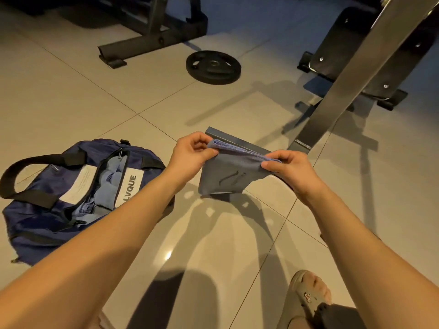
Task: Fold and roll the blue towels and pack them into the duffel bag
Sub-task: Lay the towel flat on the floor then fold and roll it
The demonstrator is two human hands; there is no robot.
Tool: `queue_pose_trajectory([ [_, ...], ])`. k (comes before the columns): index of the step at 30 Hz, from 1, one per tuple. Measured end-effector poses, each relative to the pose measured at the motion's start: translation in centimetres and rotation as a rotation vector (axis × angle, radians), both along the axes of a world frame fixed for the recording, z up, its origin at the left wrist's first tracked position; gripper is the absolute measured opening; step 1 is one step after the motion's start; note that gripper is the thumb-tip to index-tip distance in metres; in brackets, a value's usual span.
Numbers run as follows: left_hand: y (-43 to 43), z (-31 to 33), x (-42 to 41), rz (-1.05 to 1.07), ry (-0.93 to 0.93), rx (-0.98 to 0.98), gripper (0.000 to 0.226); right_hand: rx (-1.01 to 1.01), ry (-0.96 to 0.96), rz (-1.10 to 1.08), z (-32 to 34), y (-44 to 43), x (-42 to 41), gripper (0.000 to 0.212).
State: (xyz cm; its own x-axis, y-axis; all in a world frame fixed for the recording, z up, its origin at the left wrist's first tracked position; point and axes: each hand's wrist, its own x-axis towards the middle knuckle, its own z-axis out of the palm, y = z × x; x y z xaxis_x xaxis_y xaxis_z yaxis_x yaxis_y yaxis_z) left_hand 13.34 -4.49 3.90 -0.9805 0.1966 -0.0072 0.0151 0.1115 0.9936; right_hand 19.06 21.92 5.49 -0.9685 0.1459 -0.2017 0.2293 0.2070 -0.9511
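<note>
The navy duffel bag is lying on the tiled floor with its top zip gaping open. Inside it, several rolled towels in pale blue are sitting packed side by side along the opening. A white label on the bag's near side of the zip is showing the letters "LVQUE" in dark capitals, though an arm is covering its lower end. A paler patch on the far side of the zip is carrying fine print that is too small to read. The bag's black handles are looping out toward its left end.

Just to the right of the bag, a person is holding a folded blue towel up off the floor, and a dark squiggly mark is showing on its hanging face. The left hand is pinching the corner of the towel's top edge nearer the bag, with thumb and curled fingers closing on the layered fold. The right hand is pinching the corner farther from the bag in the same way, fingers curled tight round the cloth.

Beyond the bag and to its right, a black weight plate is lying flat on the tiles. Farther right of the bag, a steel beam of a gym frame is slanting down behind the towel. Well to the right of the bag, closest to the person, a foot in a beige sandal is resting on the floor.
</note>
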Motion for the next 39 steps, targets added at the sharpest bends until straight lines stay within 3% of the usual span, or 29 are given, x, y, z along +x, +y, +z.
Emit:
queue_pose_trajectory([
  [4,-1.4,-3.1,2.7,-0.087,0.024,-0.177,0.011,0.199,-0.034,0.077,-2.7,-1.4,2.5,0.007],
  [8,-3.5,-10.8,8.3,-0.158,0.124,-0.635,0.014,0.389,-0.157,0.167,-11.0,-3.1,7.3,0.014],
  [11,-4.7,-16.6,12.8,-0.227,0.142,-0.794,0.018,0.576,-0.221,0.228,-17.4,-4.6,11.2,0.018],
  [17,-5.5,-20.7,17.3,-0.421,0.219,-0.889,0.006,0.768,-0.206,0.379,-22.1,-4.7,15.9,0.013],
  [20,-5.7,-21.7,17.4,-0.438,0.216,-0.907,0.021,0.722,-0.202,0.379,-22.6,-4.5,16.1,0.009],
  [23,-5.8,-21.3,17.1,-0.417,0.065,-0.878,0.024,0.64,-0.241,0.362,-23.0,-4.2,15.9,0.008],
  [26,-5.4,-21.0,16.8,-0.346,-0.246,-0.744,0.018,0.494,-0.32,0.291,-23.6,-4.1,15.9,0.01],
  [30,-4.4,-21.4,16.3,-0.237,-0.472,-0.7,0.03,0.401,-0.449,0.165,-23.7,-4.4,15.1,0.016],
  [33,-3.6,-21.8,15.4,-0.161,-0.545,-0.74,0.03,0.381,-0.524,0.039,-23.8,-4.1,14.7,0.024],
  [36,-3.0,-21.8,15.1,-0.116,-0.574,-0.775,0.03,0.436,-0.571,0.052,-23.7,-4.2,14.2,0.031],
  [39,-2.9,-21.4,15.4,-0.088,-0.462,-0.846,0.023,0.508,-0.606,0.089,-23.9,-4.4,13.6,0.032],
])
